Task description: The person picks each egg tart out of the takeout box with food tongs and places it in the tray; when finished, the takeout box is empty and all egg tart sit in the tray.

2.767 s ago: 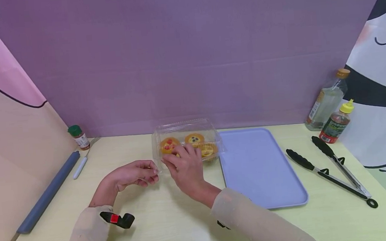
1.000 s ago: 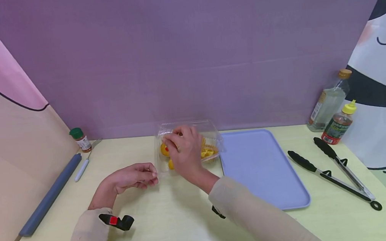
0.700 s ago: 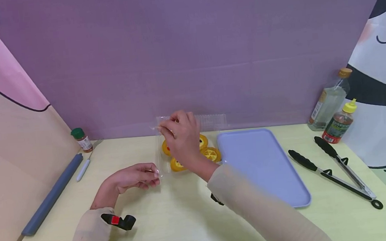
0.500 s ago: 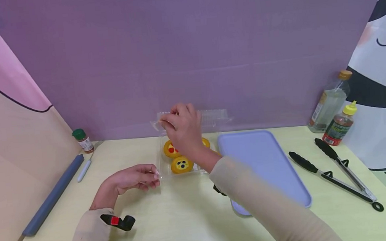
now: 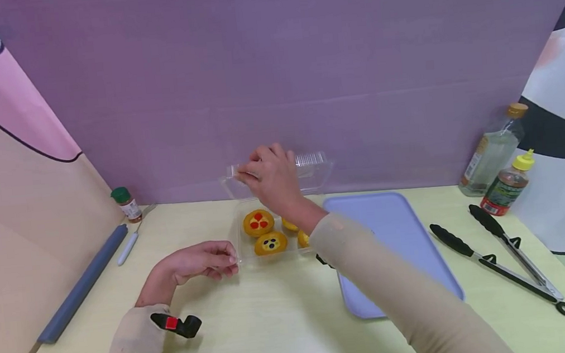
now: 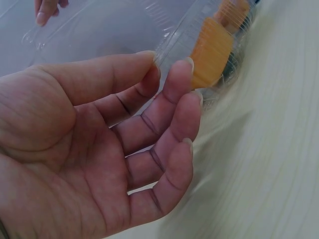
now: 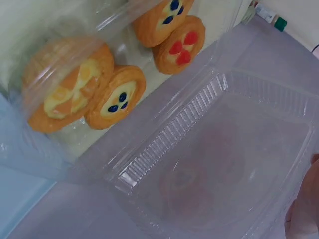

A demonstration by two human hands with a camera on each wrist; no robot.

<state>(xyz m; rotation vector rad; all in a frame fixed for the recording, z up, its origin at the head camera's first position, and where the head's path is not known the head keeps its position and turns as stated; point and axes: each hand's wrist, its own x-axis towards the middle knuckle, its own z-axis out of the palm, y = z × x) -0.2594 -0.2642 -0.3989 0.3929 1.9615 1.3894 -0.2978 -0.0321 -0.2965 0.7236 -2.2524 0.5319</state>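
A clear plastic clamshell box (image 5: 247, 258) sits at the back of the table with several egg tarts inside. One tart (image 5: 258, 223) carries red heart-shaped pieces, another tart (image 5: 270, 243) dark blue dots. My left hand (image 5: 204, 260) pinches the box's front left corner between thumb and index finger, the other fingers loosely curved. With fingertips on its edge, my right hand (image 5: 277, 178) holds the raised lid (image 5: 314, 171), which stands tilted up against the purple backdrop. The right wrist view shows the lid (image 7: 224, 149) hinged open and a fruit-topped tart (image 7: 70, 89) that the right forearm partly hides in the head view.
A lavender tray (image 5: 391, 212) lies right of the box, under the right forearm. Black-handled tongs (image 5: 502, 264), a yellow-capped bottle (image 5: 507, 185) and a glass bottle (image 5: 489, 153) are farther right. On the left are a green-capped jar (image 5: 127, 205), a white-handled fork (image 5: 128, 249) and a blue roll (image 5: 85, 286).
My right hand has lifted the lid up and back from over the tarts, uncovering them. My left hand has stayed at the box's corner.
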